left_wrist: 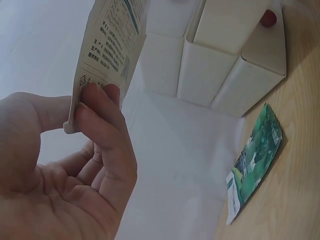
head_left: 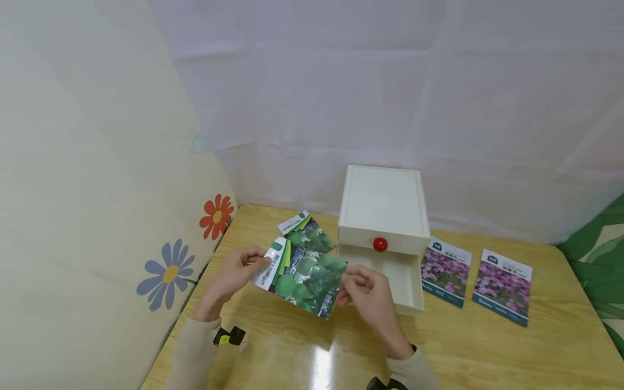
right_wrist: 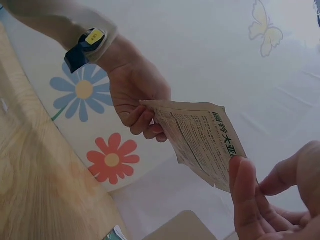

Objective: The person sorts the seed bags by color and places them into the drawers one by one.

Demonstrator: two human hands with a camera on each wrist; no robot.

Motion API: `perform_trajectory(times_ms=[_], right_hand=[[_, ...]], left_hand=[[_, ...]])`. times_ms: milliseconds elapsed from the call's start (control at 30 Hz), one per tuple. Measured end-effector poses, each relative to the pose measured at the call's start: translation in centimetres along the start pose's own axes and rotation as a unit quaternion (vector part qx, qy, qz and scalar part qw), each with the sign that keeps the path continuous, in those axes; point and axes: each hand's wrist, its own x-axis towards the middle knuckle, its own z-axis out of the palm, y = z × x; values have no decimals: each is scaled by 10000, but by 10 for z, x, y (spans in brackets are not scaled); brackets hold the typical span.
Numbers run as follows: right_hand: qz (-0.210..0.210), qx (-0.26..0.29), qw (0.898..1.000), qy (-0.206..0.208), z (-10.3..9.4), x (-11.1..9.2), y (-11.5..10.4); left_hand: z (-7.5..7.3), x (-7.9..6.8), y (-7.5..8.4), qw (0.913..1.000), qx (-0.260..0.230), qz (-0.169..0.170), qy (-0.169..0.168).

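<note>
A green seed packet (head_left: pixel 304 276) with round green fruit pictured on it is held up above the table between both hands. My left hand (head_left: pixel 239 273) pinches its white-printed end, thumb on one side and fingers on the other. At the opposite end my right hand (head_left: pixel 368 292) pinches the edge. Both wrist views show the packet's text-covered back (right_wrist: pixel 200 135). Behind it a second green packet (head_left: pixel 312 234) lies on the table, partly covered in the head view; the left wrist view shows this packet (left_wrist: pixel 257 155) beside the drawer box.
A white drawer box (head_left: pixel 382 197) with a red knob (head_left: pixel 380 244) stands at the back; its lower drawer (head_left: pixel 411 281) is pulled out. Right of it lie two packets with pink flowers, one near the box (head_left: pixel 446 271), another farther right (head_left: pixel 504 284). A flower-decorated wall (head_left: pixel 97 162) borders the left.
</note>
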Motion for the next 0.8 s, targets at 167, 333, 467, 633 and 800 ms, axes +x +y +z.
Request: perform_trajectory(times_ms=[167,333,467,633,800], right_hand=[[-84,-138,9998,117,-8,-3,-3],[-85,-340,9990,281,-18,-6,-6],[28,-595,9974,409,-27,-8,-8],[224,-770,9953,548,-40,-9,-11],[325,-963,9927,657,-55,-11,-15]], left_hand=[[8,-2,5,9999,-85,32,-107],[17,-1,9,9995,-138,21,-292],[24,0,12,9988,-194,67,-436],[35,4,15,9964,-391,205,-719],[48,8,17,9942,-471,276,-922]])
